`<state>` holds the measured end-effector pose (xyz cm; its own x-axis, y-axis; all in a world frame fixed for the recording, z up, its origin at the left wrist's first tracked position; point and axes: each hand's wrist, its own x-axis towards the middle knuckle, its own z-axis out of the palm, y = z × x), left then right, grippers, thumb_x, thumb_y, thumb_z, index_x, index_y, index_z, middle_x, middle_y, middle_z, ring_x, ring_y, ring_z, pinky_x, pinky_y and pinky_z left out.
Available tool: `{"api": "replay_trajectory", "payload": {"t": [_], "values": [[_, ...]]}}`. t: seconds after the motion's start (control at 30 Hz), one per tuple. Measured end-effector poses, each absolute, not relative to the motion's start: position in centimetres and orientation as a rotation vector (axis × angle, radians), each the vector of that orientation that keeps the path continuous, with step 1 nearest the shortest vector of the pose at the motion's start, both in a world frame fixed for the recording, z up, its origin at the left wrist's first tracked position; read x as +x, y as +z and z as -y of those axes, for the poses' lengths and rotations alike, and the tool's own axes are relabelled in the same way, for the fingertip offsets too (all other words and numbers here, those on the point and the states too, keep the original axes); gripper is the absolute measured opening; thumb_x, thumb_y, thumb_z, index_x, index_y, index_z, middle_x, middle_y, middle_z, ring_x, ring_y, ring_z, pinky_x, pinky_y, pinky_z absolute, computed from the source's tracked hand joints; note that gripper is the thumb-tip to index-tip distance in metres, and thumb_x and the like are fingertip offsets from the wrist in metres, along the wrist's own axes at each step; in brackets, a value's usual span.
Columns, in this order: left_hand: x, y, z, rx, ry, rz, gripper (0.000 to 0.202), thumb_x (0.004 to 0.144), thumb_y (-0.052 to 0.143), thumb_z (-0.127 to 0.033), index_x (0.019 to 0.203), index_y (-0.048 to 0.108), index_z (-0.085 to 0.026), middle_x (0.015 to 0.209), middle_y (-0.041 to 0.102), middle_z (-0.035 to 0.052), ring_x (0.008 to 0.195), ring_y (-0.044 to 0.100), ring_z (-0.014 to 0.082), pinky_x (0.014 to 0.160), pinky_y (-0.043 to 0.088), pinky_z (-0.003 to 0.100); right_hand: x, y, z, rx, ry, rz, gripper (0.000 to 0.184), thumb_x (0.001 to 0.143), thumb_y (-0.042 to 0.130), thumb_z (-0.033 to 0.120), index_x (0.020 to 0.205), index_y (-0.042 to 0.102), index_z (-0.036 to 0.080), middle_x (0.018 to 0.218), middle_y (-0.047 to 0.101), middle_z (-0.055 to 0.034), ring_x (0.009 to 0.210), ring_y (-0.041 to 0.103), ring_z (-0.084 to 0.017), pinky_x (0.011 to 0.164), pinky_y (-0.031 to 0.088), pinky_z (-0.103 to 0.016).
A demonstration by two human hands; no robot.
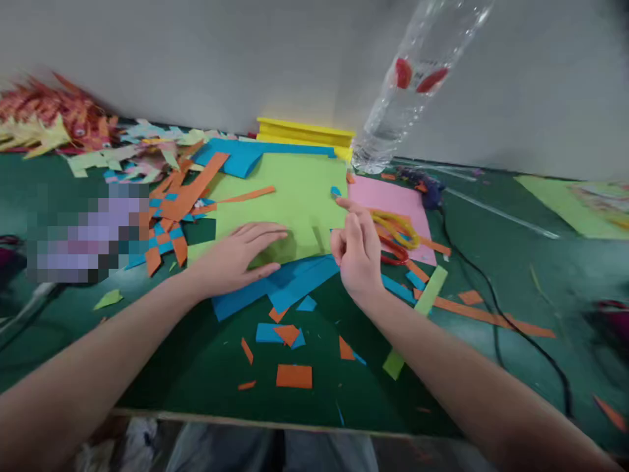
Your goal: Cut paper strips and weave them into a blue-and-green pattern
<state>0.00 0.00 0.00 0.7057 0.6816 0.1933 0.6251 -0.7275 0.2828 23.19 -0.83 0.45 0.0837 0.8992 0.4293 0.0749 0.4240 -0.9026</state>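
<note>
My left hand point(240, 255) rests low over the light green sheet of paper point(299, 196), its fingers stretched out and holding nothing. Under its thumb side lie blue paper strips point(299, 278). My right hand point(358, 252) is over the sheet's right edge, with the index finger extended and the other fingers partly curled. A small blue paper scrap point(335, 192) is at that fingertip; whether it sticks to the finger or only lies there, I cannot tell. Just right of this hand, scissors with yellow and red handles point(407, 236) lie on pink paper point(388, 193).
A tilted plastic bottle point(413, 85) stands behind, near a yellow strip-like piece point(304, 131). A glue gun point(425, 187) trails a black cord to the right. Orange and blue woven strips point(164, 236) and a blurred-out phone-like object point(88, 236) lie left. Paper scraps point(295, 375) litter the front.
</note>
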Motion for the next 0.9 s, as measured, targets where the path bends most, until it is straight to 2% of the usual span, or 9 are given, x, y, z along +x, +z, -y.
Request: {"api": "replay_trajectory", "payload": {"t": [0.13, 0.2, 0.27, 0.37, 0.43, 0.5, 0.6, 0.73, 0.9], "values": [[0.2, -0.2, -0.3, 2.72, 0.4, -0.993, 0.055, 0.104, 0.04, -0.052, 0.146, 0.041, -0.018, 0.157, 0.04, 0.0121, 0.146, 0.035, 0.0278, 0.12, 0.033, 0.048, 25.1, 3.1, 1.5, -0.952, 0.422, 1.592, 0.026, 0.101, 0.044, 0.041, 0.123, 0.054, 0.03, 0.05, 0.04, 0.0089, 0.038, 0.036, -0.013, 0.041, 0.028, -0.03], [0.3, 0.0, -0.3, 2.708, 0.405, -0.987, 0.055, 0.104, 0.038, -0.053, 0.146, 0.042, -0.018, 0.157, 0.039, 0.0124, 0.146, 0.034, 0.0275, 0.12, 0.032, 0.047, 26.6, 4.6, 1.6, -0.929, 0.084, 1.739, 0.022, 0.101, 0.044, 0.03, 0.117, 0.06, 0.03, 0.052, 0.046, 0.0073, 0.04, 0.039, -0.012, 0.045, 0.033, -0.031], [0.3, 0.2, -0.3, 2.704, 0.389, -1.009, 0.055, 0.104, 0.035, -0.054, 0.146, 0.042, -0.018, 0.155, 0.041, 0.0128, 0.144, 0.038, 0.0279, 0.118, 0.035, 0.048, 28.5, 5.6, 1.5, -1.018, -0.232, 1.814, 0.018, 0.097, 0.05, 0.024, 0.105, 0.066, 0.029, 0.064, 0.061, 0.0025, 0.05, 0.051, -0.014, 0.054, 0.041, -0.032], [0.4, 0.4, -0.2, 2.73, 0.35, -1.044, 0.054, 0.105, 0.032, -0.053, 0.144, 0.044, -0.018, 0.152, 0.046, 0.0129, 0.138, 0.045, 0.0288, 0.114, 0.039, 0.05, 31.3, 5.1, 0.9, -1.206, -0.466, 1.964, 0.019, 0.095, 0.049, 0.022, 0.098, 0.067, 0.024, 0.076, 0.069, -0.0039, 0.067, 0.062, -0.02, 0.069, 0.048, -0.037], [0.4, 0.5, -0.1, 2.756, 0.35, -1.034, 0.053, 0.105, 0.033, -0.053, 0.143, 0.046, -0.018, 0.15, 0.049, 0.0122, 0.137, 0.046, 0.0285, 0.113, 0.039, 0.051, 33.0, 3.6, 0.4, -1.394, -0.456, 2.065, 0.022, 0.094, 0.049, 0.023, 0.106, 0.067, 0.02, 0.094, 0.072, -0.0109, 0.092, 0.066, -0.028, 0.083, 0.05, -0.045], [0.4, 0.5, 0.0, 2.786, 0.365, -1.001, 0.053, 0.104, 0.036, -0.054, 0.142, 0.047, -0.019, 0.15, 0.049, 0.011, 0.14, 0.041, 0.0284, 0.116, 0.036, 0.05, 34.3, 1.9, -0.2, -1.566, -0.381, 2.135, 0.027, 0.093, 0.048, 0.024, 0.112, 0.067, 0.018, 0.114, 0.068, -0.0162, 0.11, 0.061, -0.034, 0.092, 0.05, -0.053], [0.4, 0.5, 0.0, 2.819, 0.356, -0.959, 0.054, 0.103, 0.039, -0.055, 0.143, 0.047, -0.02, 0.153, 0.045, 0.0099, 0.145, 0.034, 0.0289, 0.118, 0.032, 0.051, 35.5, 0.4, -0.7, -1.607, -0.209, 2.251, 0.03, 0.094, 0.044, 0.024, 0.112, 0.069, 0.019, 0.116, 0.067, -0.0144, 0.112, 0.061, -0.033, 0.094, 0.051, -0.053], [0.5, 0.5, 0.0, 2.821, 0.33, -0.972, 0.055, 0.104, 0.035, -0.053, 0.146, 0.044, -0.018, 0.156, 0.042, 0.0108, 0.148, 0.03, 0.0295, 0.119, 0.032, 0.053, 36.2, 0.0, -1.0, -1.741, -0.168, 2.187, 0.039, 0.091, 0.053, 0.035, 0.122, 0.062, 0.013, 0.117, 0.067, -0.0179, 0.108, 0.063, -0.036, 0.089, 0.053, -0.052], [0.4, 0.6, 0.0, 2.805, 0.329, -1.004, 0.056, 0.105, 0.033, -0.053, 0.145, 0.045, -0.017, 0.154, 0.043, 0.0122, 0.147, 0.031, 0.0301, 0.118, 0.034, 0.052, 36.9, -0.7, -1.5, -1.782, -0.135, 2.172, 0.046, 0.092, 0.054, 0.045, 0.122, 0.062, 0.011, 0.118, 0.066, -0.0199, 0.112, 0.06, -0.037, 0.094, 0.05, -0.054]]}}
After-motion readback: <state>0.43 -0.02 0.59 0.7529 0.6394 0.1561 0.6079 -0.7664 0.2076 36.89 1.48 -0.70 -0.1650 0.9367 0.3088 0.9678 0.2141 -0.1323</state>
